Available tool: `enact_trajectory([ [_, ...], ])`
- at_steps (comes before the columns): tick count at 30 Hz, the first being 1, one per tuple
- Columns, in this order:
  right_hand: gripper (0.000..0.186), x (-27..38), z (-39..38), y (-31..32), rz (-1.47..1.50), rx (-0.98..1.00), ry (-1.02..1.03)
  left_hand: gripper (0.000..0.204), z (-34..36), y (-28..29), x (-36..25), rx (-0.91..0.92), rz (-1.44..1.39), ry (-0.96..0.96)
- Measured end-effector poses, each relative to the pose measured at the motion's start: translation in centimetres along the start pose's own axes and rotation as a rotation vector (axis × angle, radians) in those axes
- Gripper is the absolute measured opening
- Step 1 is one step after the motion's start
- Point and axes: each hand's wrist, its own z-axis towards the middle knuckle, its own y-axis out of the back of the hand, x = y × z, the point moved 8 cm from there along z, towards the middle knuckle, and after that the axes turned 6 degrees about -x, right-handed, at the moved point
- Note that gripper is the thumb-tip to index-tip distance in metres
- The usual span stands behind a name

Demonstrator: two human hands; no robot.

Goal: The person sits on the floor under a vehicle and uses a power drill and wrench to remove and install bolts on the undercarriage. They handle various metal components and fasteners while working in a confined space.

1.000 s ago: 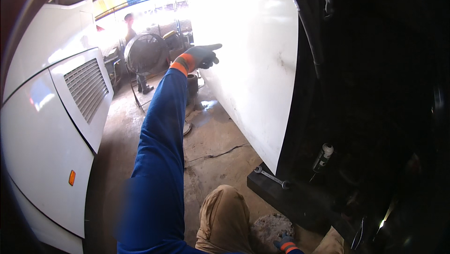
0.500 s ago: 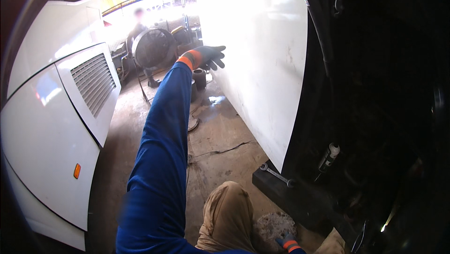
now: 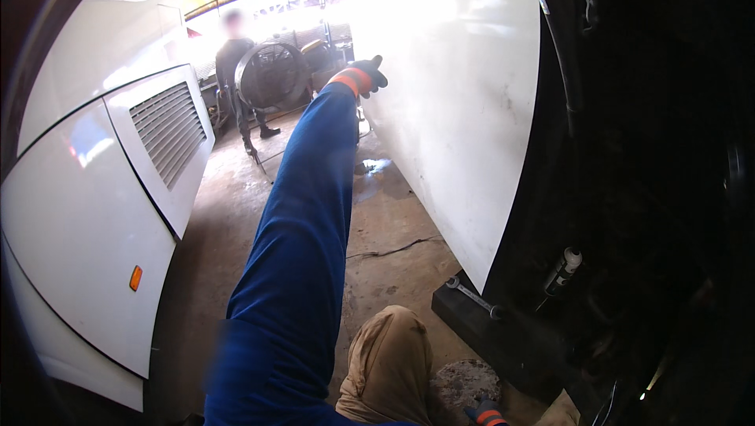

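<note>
My left arm, in a blue sleeve, reaches far ahead. My left hand (image 3: pixel 371 78), in a dark glove with an orange cuff, is open and holds nothing; one finger stands up apart from the bent others. It is next to the white vehicle panel (image 3: pixel 456 119), but whether it touches the panel I cannot tell. Low down, my right hand (image 3: pixel 478 409), gloved alike, is open beside a rough round grey-brown block (image 3: pixel 465 380), apparently resting at its edge. My knee partly blocks that area. A combination wrench (image 3: pixel 473 298) lies on a black ledge (image 3: pixel 503 336) under the panel.
A white vehicle side (image 3: pixel 86 214) with a vent grille (image 3: pixel 163 129) bounds the left. Ahead, a person (image 3: pixel 234 72) stands by a large round fan (image 3: pixel 273 75). A cylindrical container (image 3: pixel 563 271) is in the dark bay at right. A cable (image 3: pixel 393 250) crosses the floor.
My left hand has moved up and right in view, its spread fingers now more bent. The view has shifted slightly, and the person by the fan shows more fully. My right hand stays low by the block.
</note>
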Motion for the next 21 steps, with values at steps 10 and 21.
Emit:
enact_trajectory([
  [10, 0.089, 2.0, -1.1, 2.1, 0.056, 0.088, -0.042, 0.081, 1.5, -1.2, 0.4, -0.129, 0.288, 0.002],
  [21, 0.079, 0.0, 1.6, 0.4, -0.006, 0.054, -0.005, 0.071, -0.2, 1.1, -3.4, -0.136, 0.218, 0.052],
])
